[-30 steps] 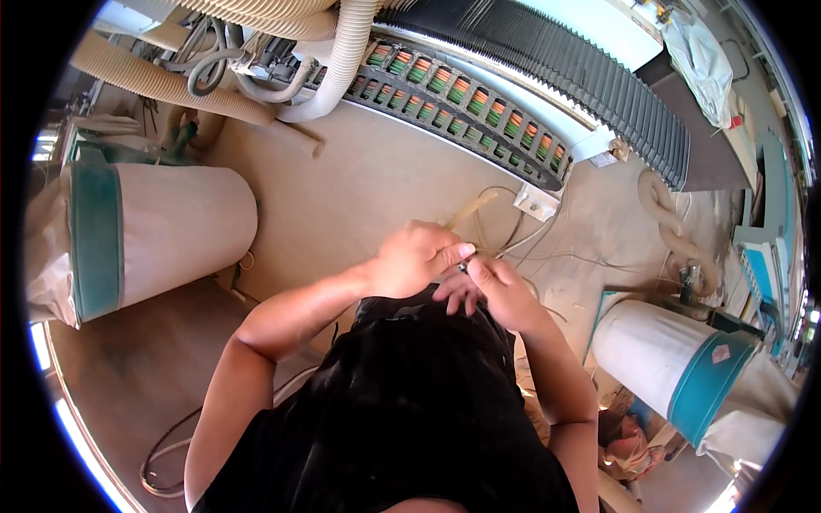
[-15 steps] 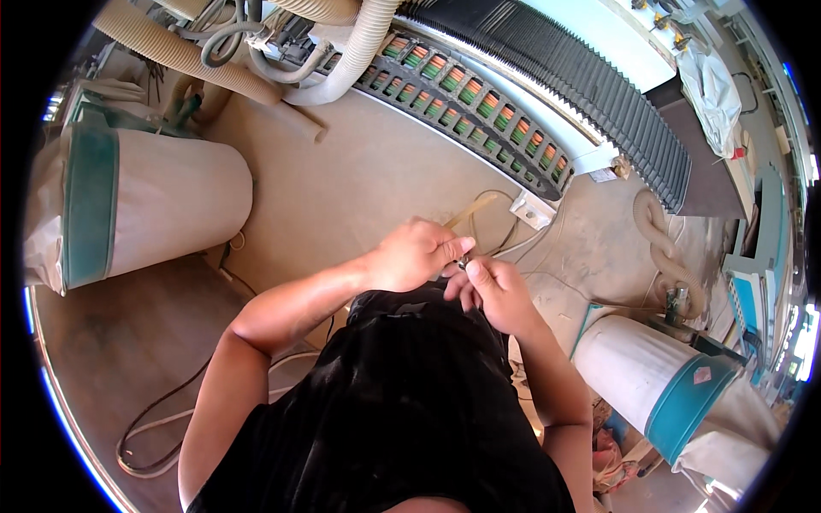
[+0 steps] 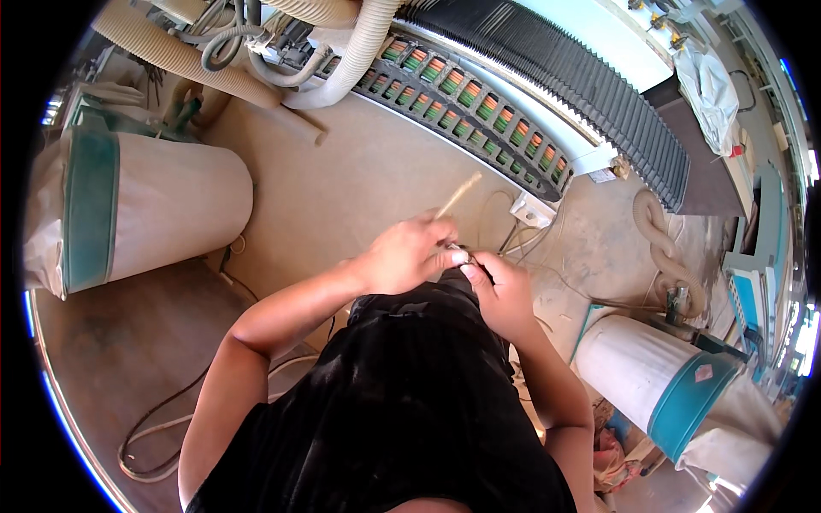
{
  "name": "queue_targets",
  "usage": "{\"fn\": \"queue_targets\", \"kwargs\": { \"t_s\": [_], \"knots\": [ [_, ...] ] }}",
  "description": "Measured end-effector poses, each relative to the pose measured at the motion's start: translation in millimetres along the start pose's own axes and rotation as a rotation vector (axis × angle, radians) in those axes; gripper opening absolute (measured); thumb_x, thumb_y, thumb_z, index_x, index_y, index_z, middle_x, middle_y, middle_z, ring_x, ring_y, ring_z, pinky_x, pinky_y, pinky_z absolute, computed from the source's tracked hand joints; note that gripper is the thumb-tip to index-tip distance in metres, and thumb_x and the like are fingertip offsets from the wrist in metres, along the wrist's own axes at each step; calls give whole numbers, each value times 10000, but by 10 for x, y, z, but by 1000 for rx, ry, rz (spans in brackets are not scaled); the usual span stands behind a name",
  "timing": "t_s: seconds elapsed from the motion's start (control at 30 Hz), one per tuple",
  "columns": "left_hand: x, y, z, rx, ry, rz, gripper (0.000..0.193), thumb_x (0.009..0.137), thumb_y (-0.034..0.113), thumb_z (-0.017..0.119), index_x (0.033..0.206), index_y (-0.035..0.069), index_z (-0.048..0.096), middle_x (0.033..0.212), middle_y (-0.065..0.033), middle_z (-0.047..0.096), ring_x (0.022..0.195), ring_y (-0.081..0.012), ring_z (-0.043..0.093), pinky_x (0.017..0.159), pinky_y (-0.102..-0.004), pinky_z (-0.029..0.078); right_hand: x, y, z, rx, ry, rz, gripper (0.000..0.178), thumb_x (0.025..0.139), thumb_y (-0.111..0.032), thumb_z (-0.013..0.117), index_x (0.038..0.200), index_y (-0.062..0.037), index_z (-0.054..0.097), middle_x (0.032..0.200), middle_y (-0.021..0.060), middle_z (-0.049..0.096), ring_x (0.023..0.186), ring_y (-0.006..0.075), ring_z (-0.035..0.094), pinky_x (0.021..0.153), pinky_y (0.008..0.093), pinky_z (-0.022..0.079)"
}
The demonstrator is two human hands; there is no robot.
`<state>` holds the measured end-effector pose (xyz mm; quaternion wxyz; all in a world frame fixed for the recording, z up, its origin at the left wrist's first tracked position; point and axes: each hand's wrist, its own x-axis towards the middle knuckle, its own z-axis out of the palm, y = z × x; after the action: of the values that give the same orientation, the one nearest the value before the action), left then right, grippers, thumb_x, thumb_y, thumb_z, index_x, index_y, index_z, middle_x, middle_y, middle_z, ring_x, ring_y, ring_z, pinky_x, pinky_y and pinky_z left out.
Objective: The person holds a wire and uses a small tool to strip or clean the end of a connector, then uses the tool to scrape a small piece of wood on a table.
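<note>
My left hand (image 3: pixel 410 255) is closed, thumb pressed toward the right hand. A thin tan strip or stick (image 3: pixel 460 195) sticks out from its fingers, pointing up and right; its exact kind does not show. My right hand (image 3: pixel 503 295) is closed in a pinch, thumb tip against the left thumb. Between the two hands sits a small dark, partly shiny piece (image 3: pixel 466 250), mostly covered by the fingers. Both hands meet in front of my waist, above the black clothing (image 3: pixel 402 376).
A black cable chain (image 3: pixel 466 111) with orange and green cables runs along the machine ahead, beside a ribbed bellows cover (image 3: pixel 564 68). Dust-collector bags (image 3: pixel 180 192) stand at left and right. Hoses (image 3: pixel 346 77) hang at upper left; cables (image 3: pixel 150 474) lie on the floor.
The tan strip now points more steeply upward from my left hand. The left fingers have shifted slightly, and the right hand has turned a little around the small piece.
</note>
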<state>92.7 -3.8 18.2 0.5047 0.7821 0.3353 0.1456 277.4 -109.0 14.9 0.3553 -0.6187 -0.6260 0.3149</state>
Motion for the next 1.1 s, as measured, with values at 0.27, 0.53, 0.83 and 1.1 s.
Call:
{"fn": "queue_targets", "kwargs": {
  "t_s": [0.27,0.53,0.83,1.1],
  "knots": [
    [-11,-28,-57,5,8,369,322,955,365,647,833,67,640,782,-106,582,686,-293,581,594,-383,468,-31,-98,-49,372,-118,119,186,970,-204,629,976,-20,653,714,83,604,624,163,563,570,300,444],
    [-19,-29,16,-85,-129,105,301,1016,312,560,963,36,668,856,-111,597,810,-258,606,703,-371,481,-59,7,24,-184,41,-93,132,915,-166,656,924,-39,619,737,109,632,676,332,623,582,431,465],
    [1,-70,75,97,-72,82,248,999,302,583,936,66,627,912,-117,618,745,-348,632,645,-441,505,-76,-58,54,80,42,-24,152,923,-162,670,961,-24,621,726,165,608,654,310,624,567,377,450],
    [56,28,40,-111,3,116,178,981,202,620,900,44,621,867,-75,619,788,-262,604,722,-379,499,-53,-44,-48,-84,41,0,151,929,-168,657,906,-32,597,732,162,583,679,382,595,591,447,454]
  ]
}}
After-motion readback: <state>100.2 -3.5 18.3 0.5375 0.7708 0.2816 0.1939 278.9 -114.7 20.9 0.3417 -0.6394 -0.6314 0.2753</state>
